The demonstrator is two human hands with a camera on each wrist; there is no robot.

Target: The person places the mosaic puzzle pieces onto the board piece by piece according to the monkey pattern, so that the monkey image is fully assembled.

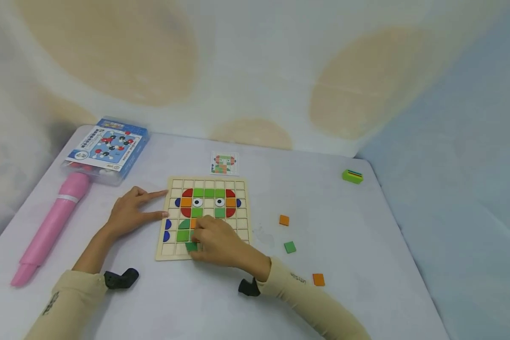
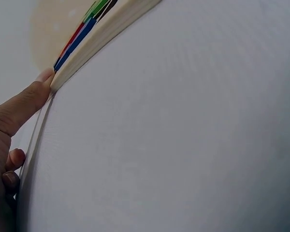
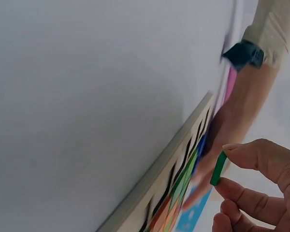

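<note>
A wooden grid board (image 1: 241, 226) lies on the table, with red, orange, green and blue pieces and two eye pieces set in its cells. My left hand (image 1: 129, 212) is at its left side, thumb and index finger stretched out to the edge. In the left wrist view the thumb (image 2: 26, 107) touches the board's corner. My right hand (image 1: 218, 241) is over the lower part of the board and hides some cells. Between thumb and fingertip it pinches a green square tile (image 3: 219, 169), seen edge-on and tilted in the right wrist view.
Right of the board lie an orange tile (image 1: 284, 220), a green tile (image 1: 290, 247) and another orange tile (image 1: 318, 279). A pattern card (image 1: 225, 163) is behind the board. At left are a boxed molecule set (image 1: 108, 148) and a pink tube (image 1: 51, 226); a green block (image 1: 352, 176) sits far right.
</note>
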